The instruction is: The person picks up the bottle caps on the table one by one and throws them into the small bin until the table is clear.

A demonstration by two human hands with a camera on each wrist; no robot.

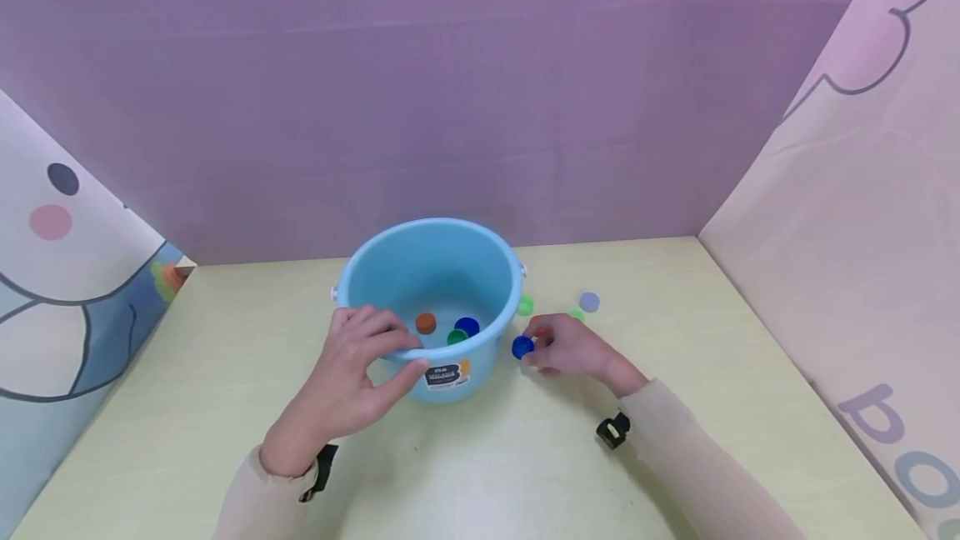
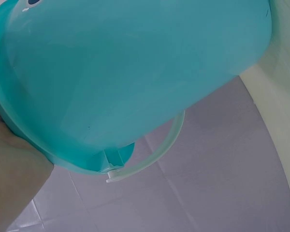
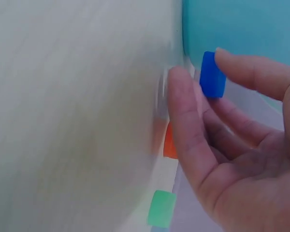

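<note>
Nearest, the left hand (image 1: 348, 373) curls its fingers over the near rim of a light-blue bucket (image 1: 442, 252), while the right hand's (image 1: 570, 347) fingers pinch a dark-blue cap (image 1: 522, 347) just outside its right side. The work looks partway along: an orange cap (image 1: 425, 323), a green cap (image 1: 457, 337) and a second blue cap (image 1: 468, 325) lie inside, while two light-green caps (image 1: 525, 305), a pale-blue cap (image 1: 589, 302) and another orange one (image 3: 170, 145) lie on the pale desk (image 1: 450, 473). Beyond rises a purple backdrop (image 1: 450, 107), flanked by printed panels (image 1: 840, 232).
</note>
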